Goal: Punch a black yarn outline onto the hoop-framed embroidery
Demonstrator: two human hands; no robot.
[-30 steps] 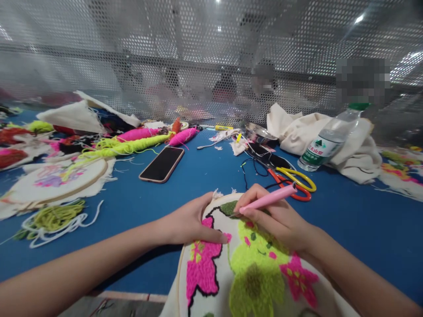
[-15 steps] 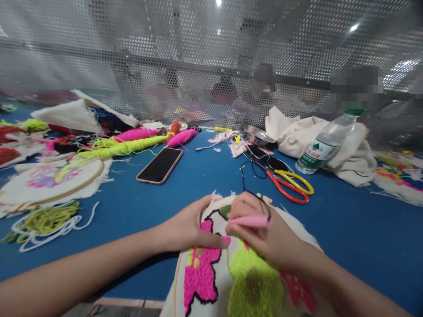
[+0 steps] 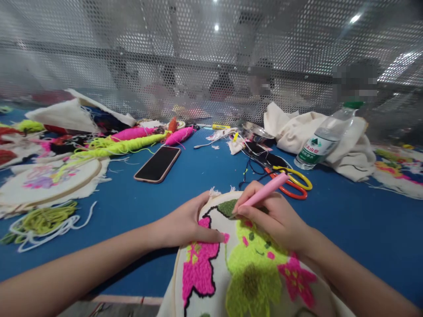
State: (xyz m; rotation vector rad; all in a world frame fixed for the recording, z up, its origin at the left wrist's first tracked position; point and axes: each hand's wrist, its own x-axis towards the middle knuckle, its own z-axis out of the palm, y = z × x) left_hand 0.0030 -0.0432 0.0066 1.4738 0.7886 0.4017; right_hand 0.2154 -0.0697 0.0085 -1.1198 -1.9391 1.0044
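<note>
Left hand [image 3: 188,229] gripping, right hand [image 3: 276,215] pinching a pink-handled tool [image 3: 266,191], both at a hooped cloth [image 3: 220,281].
At far left, another embroidery hoop [image 3: 98,169] lies behind bundled olive yarn [image 3: 49,218]; next comes a dark-screened phone [image 3: 157,164]. The left hand clasps the hooped cloth's upper left rim, thumb on the front beside a pink patch, other fingers mostly hidden. That cloth sits front and centre at the near edge of the blue table [image 3: 201,171]. The right hand's closed fingers hold the tool slanted, its lower end at a green leaf [image 3: 227,208]. Beyond are scissors [image 3: 268,170], then a green-capped bottle [image 3: 319,145].
</note>
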